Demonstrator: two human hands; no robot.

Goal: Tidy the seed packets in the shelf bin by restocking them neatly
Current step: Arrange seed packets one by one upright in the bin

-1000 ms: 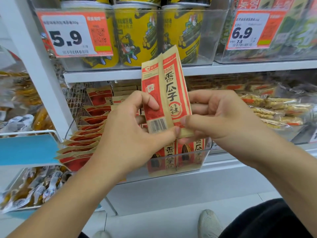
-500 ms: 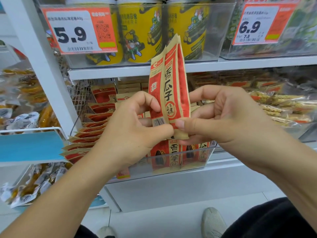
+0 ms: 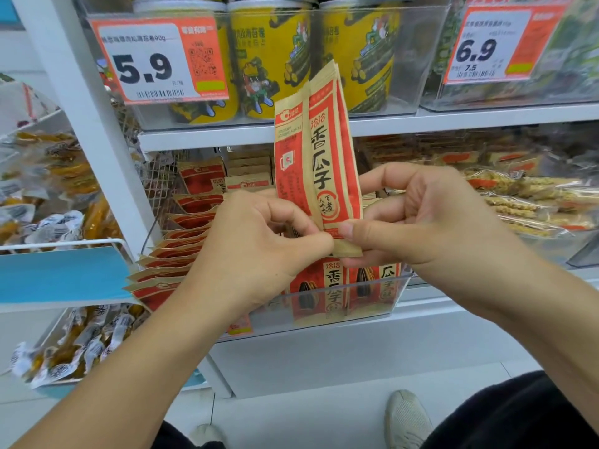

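- Left hand (image 3: 256, 251) and right hand (image 3: 421, 222) pinch upright seed packets (image 3: 319, 163), marked 香瓜子, before clear shelf bin (image 3: 372, 299).
- Above: yellow canisters (image 3: 269, 59); price tags (image 3: 155, 59) 5.9, 6.9.

White metal shelving (image 3: 421, 121) across the view, upright post (image 3: 81, 124) at ten o'clock. Yellow snack tubs (image 3: 269, 59) behind orange price tags (image 3: 158, 59) at twelve. Blue-fronted wire rack (image 3: 61, 273) at nine. Pale tiled floor (image 3: 291, 416) at six.
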